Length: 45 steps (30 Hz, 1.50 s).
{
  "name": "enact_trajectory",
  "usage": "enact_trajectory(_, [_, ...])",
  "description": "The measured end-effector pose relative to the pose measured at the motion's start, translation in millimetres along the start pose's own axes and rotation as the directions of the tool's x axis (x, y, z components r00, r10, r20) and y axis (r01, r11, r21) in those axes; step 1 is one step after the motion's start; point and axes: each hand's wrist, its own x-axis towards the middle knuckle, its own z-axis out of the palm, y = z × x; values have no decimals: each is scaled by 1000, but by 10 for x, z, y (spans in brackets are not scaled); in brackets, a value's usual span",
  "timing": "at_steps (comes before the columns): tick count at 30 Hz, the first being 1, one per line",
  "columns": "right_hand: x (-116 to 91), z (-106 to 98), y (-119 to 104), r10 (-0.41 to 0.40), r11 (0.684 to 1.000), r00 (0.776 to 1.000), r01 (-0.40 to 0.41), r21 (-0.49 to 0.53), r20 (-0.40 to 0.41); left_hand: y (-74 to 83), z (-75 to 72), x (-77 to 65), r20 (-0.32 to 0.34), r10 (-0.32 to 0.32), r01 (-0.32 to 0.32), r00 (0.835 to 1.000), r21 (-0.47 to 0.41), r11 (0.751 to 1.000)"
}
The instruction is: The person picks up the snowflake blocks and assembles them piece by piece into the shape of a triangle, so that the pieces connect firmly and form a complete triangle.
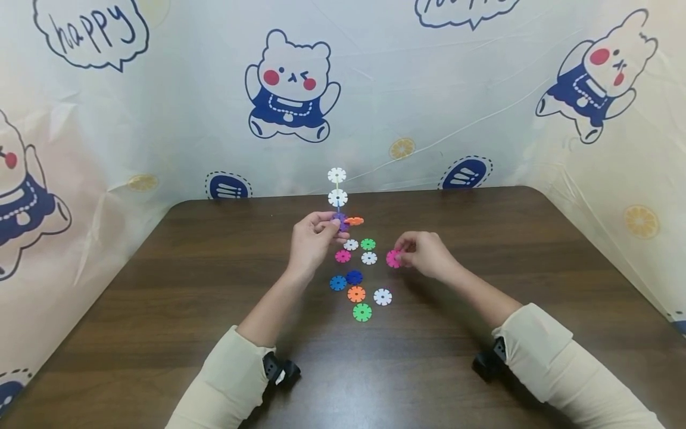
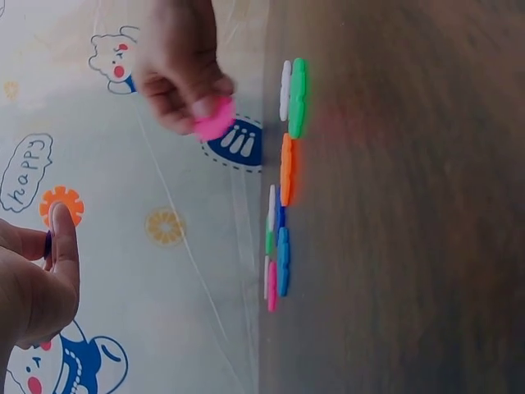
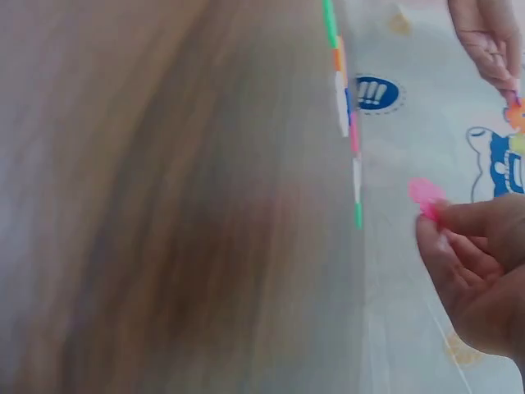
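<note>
My left hand (image 1: 313, 244) pinches a purple notched plastic disc (image 1: 343, 226) between thumb and fingers, raised off the table. Joined to that disc is an upright chain with two white discs (image 1: 337, 198) above, thin edge-on pieces between them, and an orange disc (image 1: 356, 221) sticking out to the right. To the right, my right hand (image 1: 429, 255) holds a pink notched disc (image 1: 393, 258) by its edge with thumb and fingertips. In the right wrist view the pink disc (image 3: 426, 194) also shows in the fingers, apart from the chain.
Several loose discs lie on the brown table (image 1: 214, 322) between and in front of my hands: a green disc (image 1: 362, 312), an orange disc (image 1: 356, 294), a white disc (image 1: 383, 297), two blue discs (image 1: 338, 283) and others farther back. A printed cloth (image 1: 375, 107) hangs behind the table.
</note>
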Motion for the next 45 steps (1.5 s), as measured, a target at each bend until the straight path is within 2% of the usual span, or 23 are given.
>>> enact_trajectory(5, [0, -46, -71, 56, 986, 988, -33, 162, -142, -23, 60, -3, 12, -15, 15, 1000, -12, 1000])
enact_trajectory(8, [-3, -54, -115, 97, 957, 979, -41, 288, -182, -37, 97, -5, 28, -23, 23, 999, -6, 1000])
enact_trajectory(10, [-9, -51, -150, 127, 915, 971, -36, 403, -202, -46, 120, -5, 37, -25, 25, 999, 2, 1000])
enact_trajectory(12, [-19, -43, -192, 155, 859, 961, -16, 512, -230, -50, 140, -8, 40, -24, 23, 999, 13, 1000])
enact_trajectory(15, [-36, -28, -266, 188, 787, 942, 25, 616, -279, -54, 172, -9, 41, -20, 19, 999, 20, 1000])
enact_trajectory(18, [-43, -9, -328, 195, 756, 930, 60, 651, -312, -56, 195, -12, 43, -9, 8, 999, 18, 1000])
enact_trajectory(22, [-47, 10, -376, 206, 732, 930, 61, 679, -305, -59, 221, -22, 41, 7, -7, 999, 12, 1000])
enact_trajectory(28, [-50, 18, -408, 225, 713, 934, 37, 700, -279, -49, 237, -36, 30, 16, -16, 999, 8, 1000])
enact_trajectory(36, [-27, 98, -464, 265, 652, 907, 82, 754, -327, -61, 259, -54, 32, 36, -36, 999, 3, 999])
enact_trajectory(39, [-15, 120, -487, 259, 643, 903, 103, 759, -342, -62, 259, -67, 25, 30, -31, 999, 13, 999])
enact_trajectory(45, [-14, 144, -524, 248, 645, 903, 117, 755, -351, -65, 242, -73, 6, 7, -6, 1000, -15, 1000])
